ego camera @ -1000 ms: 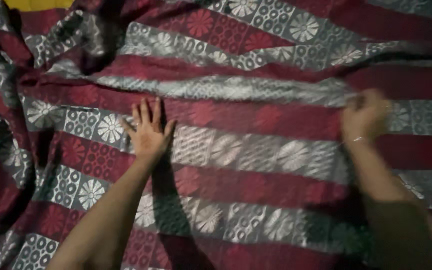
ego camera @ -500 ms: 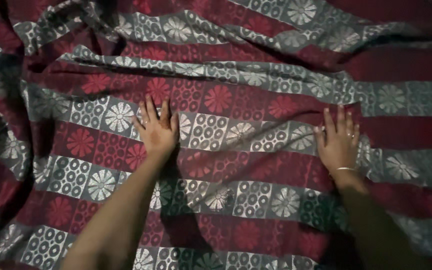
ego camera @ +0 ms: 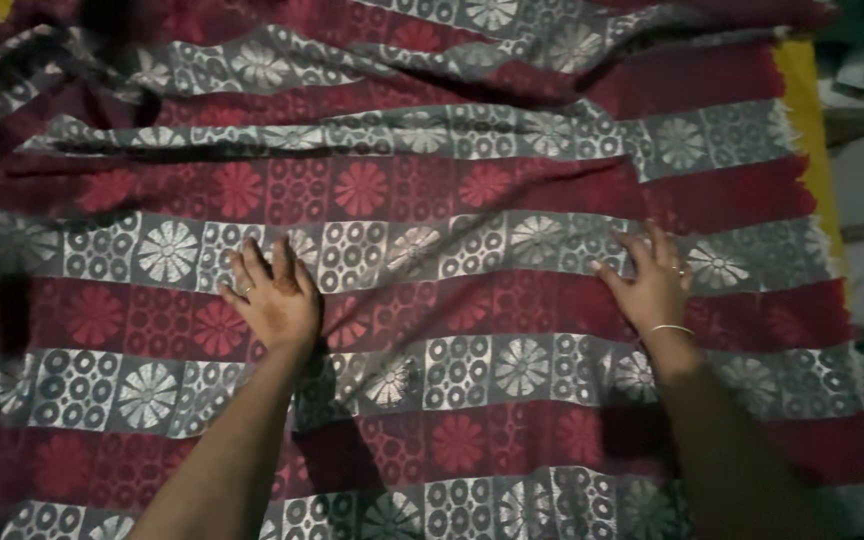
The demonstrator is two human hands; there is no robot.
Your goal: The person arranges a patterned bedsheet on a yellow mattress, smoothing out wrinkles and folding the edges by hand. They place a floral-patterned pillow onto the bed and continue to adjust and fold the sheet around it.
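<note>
We've got both palms flat, fingers spread — left hand [ego camera: 274,300] and right hand [ego camera: 652,283] — on this bedsheet [ego camera: 472,190], which looks light, soft and wrinkle-prone, so we'd grab it by the fringed edge [ego camera: 820,240].

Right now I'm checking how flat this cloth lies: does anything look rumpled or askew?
Yes. The patterned cloth lies flat under the left hand and right hand, but its far part is bunched in long folds.

Just the one head cam here, looking steeply down and slightly forward from pretty close over the patterned red-and-grey cloth [ego camera: 472,300], catching both forearms coming in from the bottom edge and a strip of yellow surface [ego camera: 802,90] showing at the top right.
</note>
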